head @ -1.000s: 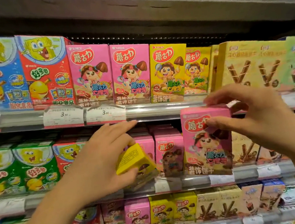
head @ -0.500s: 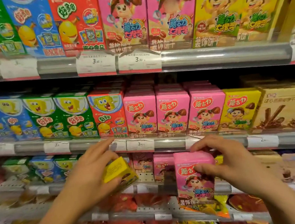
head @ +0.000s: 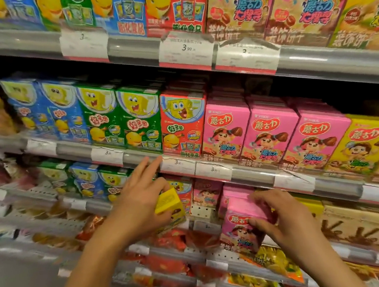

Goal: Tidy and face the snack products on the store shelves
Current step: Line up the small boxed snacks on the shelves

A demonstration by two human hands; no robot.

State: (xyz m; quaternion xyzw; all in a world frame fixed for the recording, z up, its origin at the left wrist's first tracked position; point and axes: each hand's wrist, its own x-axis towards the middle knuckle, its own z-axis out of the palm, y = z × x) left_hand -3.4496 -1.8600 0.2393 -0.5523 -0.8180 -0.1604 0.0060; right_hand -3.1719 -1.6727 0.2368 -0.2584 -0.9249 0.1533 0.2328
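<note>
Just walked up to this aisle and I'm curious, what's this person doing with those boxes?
A person is tidying snack boxes on store shelves. The left hand holds a small yellow box tilted, in front of a lower shelf. The right hand grips a pink box by its top and front, upright, just in front of the lower shelf. Above them, a row of pink boxes already stands facing forward behind the price tags.

Single head-worn wide-angle view, close to store shelves (head: 316, 62), facing forward and slightly down. Frame tilted, shelf rails slanting down to right. Both forearms enter from bottom edge. Left side and edges blurred. No second view to overlap.
</note>
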